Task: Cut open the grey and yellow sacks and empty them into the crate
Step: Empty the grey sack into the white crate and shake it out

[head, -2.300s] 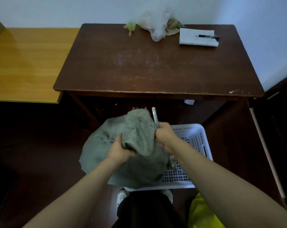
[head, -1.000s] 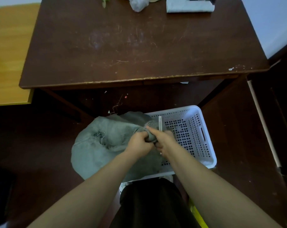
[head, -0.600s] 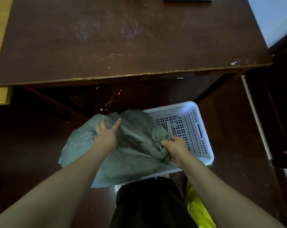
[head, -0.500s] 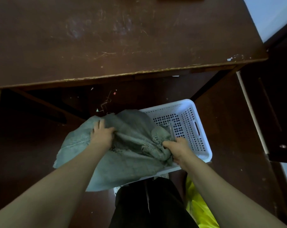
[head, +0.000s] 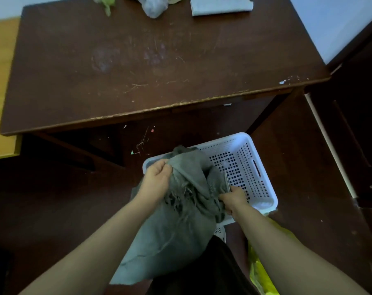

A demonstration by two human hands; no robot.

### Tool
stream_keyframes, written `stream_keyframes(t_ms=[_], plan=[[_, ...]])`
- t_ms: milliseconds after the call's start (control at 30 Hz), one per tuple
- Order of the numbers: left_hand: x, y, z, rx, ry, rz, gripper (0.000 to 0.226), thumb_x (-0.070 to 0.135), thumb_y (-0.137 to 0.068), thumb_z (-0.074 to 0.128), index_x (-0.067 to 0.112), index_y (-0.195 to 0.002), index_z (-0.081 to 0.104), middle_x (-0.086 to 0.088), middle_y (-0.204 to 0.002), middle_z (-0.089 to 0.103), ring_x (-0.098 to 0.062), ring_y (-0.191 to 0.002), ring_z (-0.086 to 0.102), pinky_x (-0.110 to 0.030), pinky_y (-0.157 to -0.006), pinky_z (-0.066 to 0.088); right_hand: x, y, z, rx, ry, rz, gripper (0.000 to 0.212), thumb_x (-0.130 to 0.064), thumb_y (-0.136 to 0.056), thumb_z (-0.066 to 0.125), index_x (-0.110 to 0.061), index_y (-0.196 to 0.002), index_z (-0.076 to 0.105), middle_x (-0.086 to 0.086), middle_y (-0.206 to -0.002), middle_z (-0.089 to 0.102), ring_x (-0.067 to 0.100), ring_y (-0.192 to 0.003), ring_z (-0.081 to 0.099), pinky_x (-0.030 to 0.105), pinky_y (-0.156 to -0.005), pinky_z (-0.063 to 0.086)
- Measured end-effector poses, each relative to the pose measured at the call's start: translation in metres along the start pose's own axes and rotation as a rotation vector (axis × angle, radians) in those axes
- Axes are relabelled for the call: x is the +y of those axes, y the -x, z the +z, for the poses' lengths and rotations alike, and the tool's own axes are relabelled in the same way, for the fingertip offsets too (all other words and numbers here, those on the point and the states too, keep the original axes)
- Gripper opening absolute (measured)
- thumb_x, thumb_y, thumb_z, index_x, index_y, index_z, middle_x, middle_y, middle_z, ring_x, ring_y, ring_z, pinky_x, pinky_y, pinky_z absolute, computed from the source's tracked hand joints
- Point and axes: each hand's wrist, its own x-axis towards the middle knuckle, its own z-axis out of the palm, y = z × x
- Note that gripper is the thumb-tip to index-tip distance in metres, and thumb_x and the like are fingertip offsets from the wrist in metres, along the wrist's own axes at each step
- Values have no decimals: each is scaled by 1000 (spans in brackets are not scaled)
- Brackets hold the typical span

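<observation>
Gripping a bunched fold of cloth, the left hand [head: 157, 177] has its fingers curled tight into the grey sack [head: 176, 231] at the crate's near-left corner. The right hand [head: 234, 199] is clenched on the sack's other side. It pinches a fold of fabric and also holds a slim metal blade [head: 226, 180] that points up and away from the wrist; whether it is a knife or closed scissors I cannot tell.

The blade looks like the main hazard. It shares a fist with slack cloth, so a hard tug could let it slip into the white perforated crate [head: 223, 142] or swing toward the left hand. Spilling is the other risk. A frayed, dark patch, probably the cut, lies between the hands and faces up, while most of the sack hangs outside the crate's near rim toward the person's legs. Tipped from there, the contents could land on the floor [head: 53, 199] instead. The sack's weight on that rim might also tilt the light crate.

Only the sack's upper end lies over the crate. The yellow sack [head: 259, 273] lies on the floor under the right forearm, untouched. The desk [head: 138, 60] stands beyond.
</observation>
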Motion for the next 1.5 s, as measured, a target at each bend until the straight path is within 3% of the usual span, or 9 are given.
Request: stream_keyframes(t_ms=[133, 233, 367, 600, 733, 1067, 1167, 1333, 1500], plan=[[2, 5, -4, 121, -23, -98, 26, 13, -100, 38, 10, -90, 62, -21, -87, 60, -30, -79, 54, -59, -81, 49, 5, 5, -7, 41, -68, 11, 11, -1, -85, 53, -9, -77, 55, 8, -66, 52, 18, -51, 44, 23, -40, 33], [13, 3, -5, 99, 25, -16, 25, 14, -99, 41, 9, -92, 63, -19, -84, 64, -30, -76, 57, -53, -74, 53, 8, 10, -11, 71, -212, 5, 19, -6, -84, 56, -14, -67, 51, 2, -53, 45, 12, -38, 41, 17, -32, 29], [18, 0, -10, 156, -32, -30, 23, 14, -99, 42, 8, -92, 63, -18, -87, 59, -29, -78, 52, -53, -74, 49, 11, 20, -12, 82, -108, -44, 18, -13, -83, 57, -11, -66, 50, 7, -62, 48, 21, -55, 46, 28, -50, 35], [4, -3, -17, 190, -61, -19, 21, 19, -98, 46, 6, -90, 59, -15, -83, 53, -28, -73, 46, -41, -67, 39, 5, 30, -20, 69, -91, -175, 16, -15, -76, 59, -14, -61, 53, 5, -62, 54, 22, -59, 52, 28, -52, 37], [10, 0, -12, 175, -54, 6, 27, 25, -98, 47, 3, -93, 62, -16, -83, 57, -28, -73, 51, -42, -67, 43, -12, 39, -12, 11, -108, -355, 17, -20, -72, 59, -16, -59, 48, 0, -56, 49, 18, -55, 47, 26, -54, 36], [14, 19, -3, -109, 119, -226, 24, 21, -91, 62, 0, -97, 70, -16, -84, 73, -28, -74, 72, -31, -57, 57, 4, 25, -27, 24, -118, -255, 16, -19, -77, 62, -14, -63, 54, 6, -61, 56, 24, -63, 57, 32, -58, 44], [13, 13, -6, 58, 47, -226, 24, 23, -88, 66, 0, -93, 70, -19, -82, 72, -32, -72, 71, -35, -59, 58, 13, 20, -37, 56, -44, -130, 21, -19, -82, 63, -13, -66, 50, 7, -66, 54, 26, -65, 56, 32, -58, 43], [18, 12, -3, -197, -12, -179, 24, 23, -88, 66, 0, -88, 73, -20, -85, 73, -30, -76, 72, -37, -69, 60, 1, 21, -46, 33, 40, -207, 32, -13, -81, 62, -16, -55, 45, 0, -49, 44, 14, -43, 42, 26, -44, 33], [11, 7, -9, -107, -46, -113, 26, 26, -86, 68, 13, -64, 75, -13, -73, 73, -23, -68, 71, -29, -58, 58, 7, 32, -43, -9, 139, -222, 29, -17, -77, 63, -13, -55, 44, 6, -55, 47, 22, -52, 47, 29, -53, 35]])
